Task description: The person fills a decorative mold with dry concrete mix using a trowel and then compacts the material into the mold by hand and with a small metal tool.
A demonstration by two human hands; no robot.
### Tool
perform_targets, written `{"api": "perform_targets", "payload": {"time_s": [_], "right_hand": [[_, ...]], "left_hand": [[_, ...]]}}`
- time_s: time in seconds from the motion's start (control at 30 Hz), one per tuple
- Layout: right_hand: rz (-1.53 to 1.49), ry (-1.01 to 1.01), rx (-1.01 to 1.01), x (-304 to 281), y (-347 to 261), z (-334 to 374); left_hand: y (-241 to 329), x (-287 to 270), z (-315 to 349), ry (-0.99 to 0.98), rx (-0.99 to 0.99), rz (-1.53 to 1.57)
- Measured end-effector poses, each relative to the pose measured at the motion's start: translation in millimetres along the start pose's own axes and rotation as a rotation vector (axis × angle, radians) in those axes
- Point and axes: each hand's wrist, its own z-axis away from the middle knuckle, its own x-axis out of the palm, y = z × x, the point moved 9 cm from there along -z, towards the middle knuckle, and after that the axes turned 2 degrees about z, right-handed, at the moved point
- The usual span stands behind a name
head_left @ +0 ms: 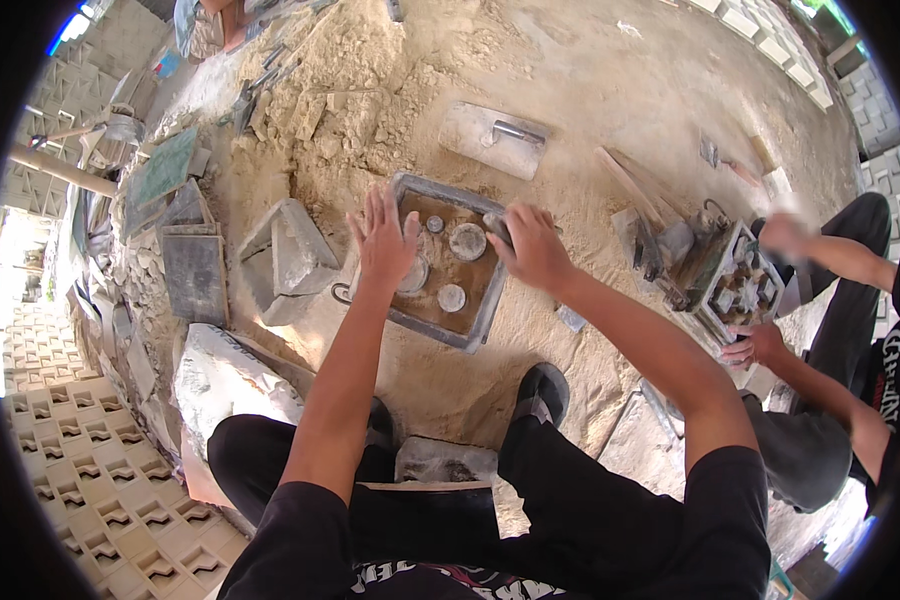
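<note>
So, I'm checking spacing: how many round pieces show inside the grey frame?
4: small piece farthest away; large piece at right; lower piece nearest; left piece partly behind the left hand, which may hide more.

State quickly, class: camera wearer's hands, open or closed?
Left hand: open, spread over the grey frame.
Right hand: curled at a dark piece; grip unclear.

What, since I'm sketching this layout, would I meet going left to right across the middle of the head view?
Dark square slab, pale angular block, left hand, pale round disc, right hand, grey patterned mould.
</note>
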Motion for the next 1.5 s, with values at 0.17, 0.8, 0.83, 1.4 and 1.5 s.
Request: {"api": "perform_targets", "payload": {"time_s": [0.17, 0.8, 0.83, 1.4, 1.5], "right_hand": [[0.061, -0.037, -0.17, 1.1, -33.2, 10.1], [-0.143, -0.034, 0.701, -17.5, 190.1, 35.0], [-0.124, -0.076, 0.686, -7.1, 195.3, 32.3], [0.178, -0.471, 0.323, 114.2, 196.9, -174.1], [0.192, -0.583, 0.224, 113.0, 199.1, -181.5]], "left_hand": [[-20.7, 0.0, -5.5, -0.039, -0.197, 0.121], [-71.0, 24.7, -19.3, -0.262, -0.53, 0.349], [-69.2, 25.1, -19.8, -0.255, -0.524, 0.339], [-42.7, 11.9, -33.8, -0.139, -0.404, 0.111], [-47.1, 12.6, -30.2, -0.163, -0.403, 0.101]]}}
